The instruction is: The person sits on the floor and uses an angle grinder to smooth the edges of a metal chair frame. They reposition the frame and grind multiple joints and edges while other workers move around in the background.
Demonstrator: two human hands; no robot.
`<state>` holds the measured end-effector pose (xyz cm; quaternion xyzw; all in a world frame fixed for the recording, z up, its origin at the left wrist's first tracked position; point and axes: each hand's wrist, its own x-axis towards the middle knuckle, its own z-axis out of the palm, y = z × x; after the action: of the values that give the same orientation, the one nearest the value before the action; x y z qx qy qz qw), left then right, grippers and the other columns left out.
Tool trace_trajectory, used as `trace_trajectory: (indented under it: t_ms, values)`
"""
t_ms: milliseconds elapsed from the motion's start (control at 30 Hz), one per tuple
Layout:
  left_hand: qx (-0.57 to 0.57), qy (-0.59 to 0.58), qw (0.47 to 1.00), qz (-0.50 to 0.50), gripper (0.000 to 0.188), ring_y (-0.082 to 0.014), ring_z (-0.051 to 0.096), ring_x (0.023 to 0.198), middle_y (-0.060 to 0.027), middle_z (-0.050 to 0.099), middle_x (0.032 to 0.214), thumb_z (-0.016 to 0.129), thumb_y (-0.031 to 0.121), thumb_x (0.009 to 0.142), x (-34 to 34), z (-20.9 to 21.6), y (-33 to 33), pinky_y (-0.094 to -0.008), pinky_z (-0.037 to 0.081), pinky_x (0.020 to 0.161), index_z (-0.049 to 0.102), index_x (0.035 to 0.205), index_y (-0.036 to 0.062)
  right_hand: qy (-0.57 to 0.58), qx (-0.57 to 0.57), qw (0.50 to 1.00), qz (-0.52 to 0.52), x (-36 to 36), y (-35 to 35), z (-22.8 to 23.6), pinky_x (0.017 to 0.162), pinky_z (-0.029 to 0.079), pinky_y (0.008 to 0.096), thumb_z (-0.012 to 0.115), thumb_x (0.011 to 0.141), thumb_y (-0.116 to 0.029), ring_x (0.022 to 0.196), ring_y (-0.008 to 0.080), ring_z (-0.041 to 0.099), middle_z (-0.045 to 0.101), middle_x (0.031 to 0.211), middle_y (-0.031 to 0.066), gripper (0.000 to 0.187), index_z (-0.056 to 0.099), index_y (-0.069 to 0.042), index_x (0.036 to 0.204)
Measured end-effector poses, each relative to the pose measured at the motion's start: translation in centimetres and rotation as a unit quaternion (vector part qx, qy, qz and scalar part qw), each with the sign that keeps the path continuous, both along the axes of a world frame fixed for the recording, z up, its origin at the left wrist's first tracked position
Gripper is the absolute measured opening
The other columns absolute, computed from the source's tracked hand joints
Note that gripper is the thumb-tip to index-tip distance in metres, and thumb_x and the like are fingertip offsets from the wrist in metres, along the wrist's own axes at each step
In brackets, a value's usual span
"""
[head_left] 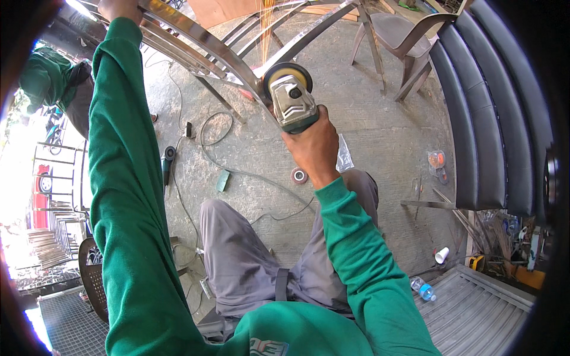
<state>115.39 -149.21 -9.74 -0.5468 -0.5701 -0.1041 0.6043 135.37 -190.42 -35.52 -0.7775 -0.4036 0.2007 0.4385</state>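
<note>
My right hand (316, 148) is wrapped round an angle grinder (294, 104) in front of me. The grinder's round disc (287, 76) meets the end of a curved metal frame (205, 41), and orange sparks (267, 29) fly off beyond it. At the top left, my left hand (120, 8) is closed on the frame's upper bar, with its fingers partly cut off by the picture's edge.
A second grinder (168, 157), a green block (223, 180), a round disc (299, 175) and looping cords lie on the concrete floor. Black padded seating (475, 107) stands at right, a plastic chair (401, 35) beyond. A bottle (424, 289) lies lower right. Another person (56, 86) bends at left.
</note>
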Motion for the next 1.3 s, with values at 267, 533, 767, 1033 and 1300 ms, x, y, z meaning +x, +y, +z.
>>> trace_trajectory:
  t_ms: [267, 533, 767, 1033, 1300]
  values:
    - [-0.001, -0.013, 1.000, -0.011, 0.015, -0.0196, 0.073, 0.080, -0.0030, 0.072, 0.081, 0.065, 0.014, 0.088, -0.1, 0.0, 0.7, -0.0346, 0.055, 0.066, 0.077, 0.080, 0.0199, -0.018, -0.001, 1.000, 0.007, 0.2, -0.1, -0.1, 0.085, 0.059, 0.0522, 0.092, 0.071, -0.026, 0.095, 0.0460, 0.072, 0.072, 0.102, 0.0267, 0.063, 0.054, 0.002, 0.114]
    - [-0.013, -0.005, 1.000, -0.018, 0.019, -0.0206, 0.069, 0.071, -0.0056, 0.069, 0.077, 0.059, 0.013, 0.092, -0.8, 0.1, 1.4, -0.0372, 0.053, 0.059, 0.072, 0.080, 0.0168, -0.024, -0.001, 1.000, 0.005, 0.2, -0.1, 0.0, 0.084, 0.059, 0.0515, 0.092, 0.071, -0.026, 0.095, 0.0461, 0.072, 0.072, 0.102, 0.0266, 0.062, 0.054, 0.001, 0.112]
    - [-0.029, -0.137, 0.975, -0.172, 0.021, -0.0234, 0.067, 0.068, -0.0073, 0.067, 0.076, 0.054, 0.013, 0.095, -1.7, -0.6, 2.8, -0.0391, 0.053, 0.058, 0.070, 0.080, 0.0150, -0.027, 0.019, 0.999, -0.003, 0.1, 0.0, -0.1, 0.084, 0.058, 0.0506, 0.092, 0.070, -0.024, 0.095, 0.0465, 0.072, 0.072, 0.100, 0.0276, 0.061, 0.056, 0.002, 0.112]
    - [-0.231, -0.419, 0.610, -0.632, 0.022, -0.0243, 0.065, 0.067, -0.0073, 0.064, 0.074, 0.050, 0.013, 0.098, -2.6, -0.9, 4.6, -0.0387, 0.053, 0.058, 0.067, 0.083, 0.0140, -0.029, 0.012, 0.999, 0.001, 0.0, 0.1, -0.3, 0.085, 0.059, 0.0512, 0.092, 0.070, -0.024, 0.095, 0.0459, 0.072, 0.072, 0.102, 0.0270, 0.063, 0.054, 0.002, 0.114]
    - [0.021, -0.063, 0.987, -0.148, 0.026, -0.0231, 0.065, 0.069, -0.0075, 0.062, 0.073, 0.046, 0.014, 0.100, -3.1, -0.8, 5.8, -0.0387, 0.052, 0.059, 0.064, 0.083, 0.0133, -0.020, 0.025, 0.999, -0.012, 0.0, 0.2, -0.4, 0.082, 0.059, 0.0493, 0.091, 0.070, -0.022, 0.094, 0.0468, 0.072, 0.073, 0.100, 0.0276, 0.059, 0.057, 0.002, 0.112]
